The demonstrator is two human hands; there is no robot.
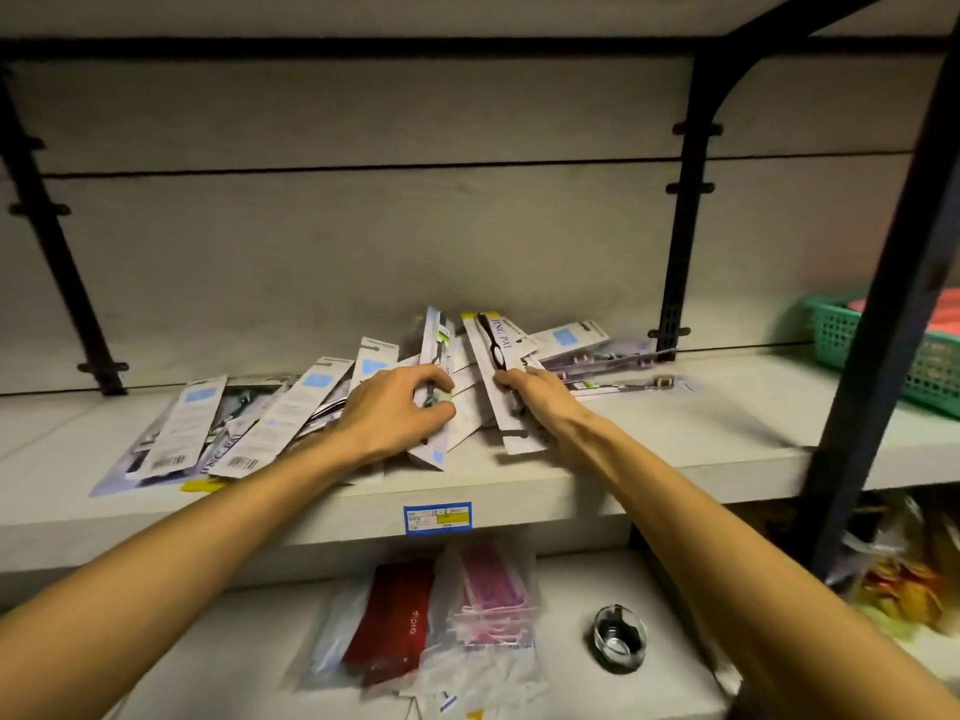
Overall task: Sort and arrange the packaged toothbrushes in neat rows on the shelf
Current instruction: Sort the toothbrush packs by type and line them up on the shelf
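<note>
A loose heap of packaged toothbrushes lies on the pale shelf [675, 444]. Several white-and-blue packs [291, 413] fan out flat at the left, and more packs [597, 350] lie at the back right. My left hand [400, 413] grips a tilted pack [435, 356] in the middle of the heap, fingers curled round it. My right hand [535, 392] pinches a long white pack with a black toothbrush [491, 350], which stands on edge and leans back. The two held packs are close together, a narrow gap between them.
A black upright post [680, 241] stands behind the heap, and a thicker one [883, 330] at the front right. A green basket [893, 350] sits on the shelf to the right. The lower shelf holds bagged goods [441, 631] and a small glass dish [621, 636].
</note>
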